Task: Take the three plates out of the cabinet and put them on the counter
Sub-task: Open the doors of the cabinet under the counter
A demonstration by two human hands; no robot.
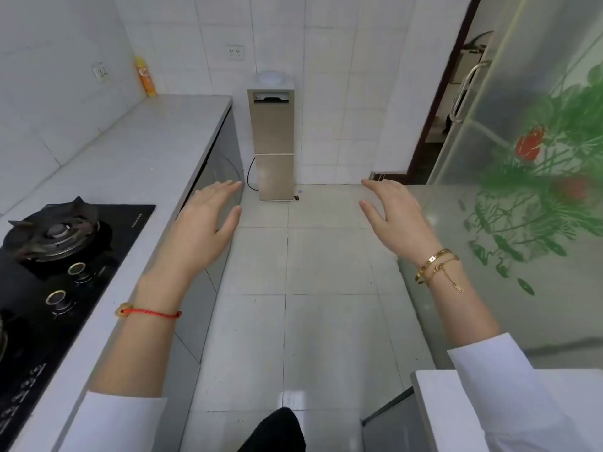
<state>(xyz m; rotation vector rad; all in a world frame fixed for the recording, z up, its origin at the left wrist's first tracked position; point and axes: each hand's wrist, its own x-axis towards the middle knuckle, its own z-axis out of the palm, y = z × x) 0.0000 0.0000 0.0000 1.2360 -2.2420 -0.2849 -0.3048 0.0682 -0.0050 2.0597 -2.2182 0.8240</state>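
Observation:
My left hand and my right hand are stretched out in front of me over the tiled floor, fingers apart, holding nothing. The pale grey counter runs along the left, and my left hand hovers just off its front edge. Grey base cabinet doors sit below the counter, all closed. No plates are visible.
A black gas hob is set into the counter at the near left. A yellow spray can stands in the far corner. A gold water dispenser stands against the back wall. A frosted glass sliding door with a flower print is on the right.

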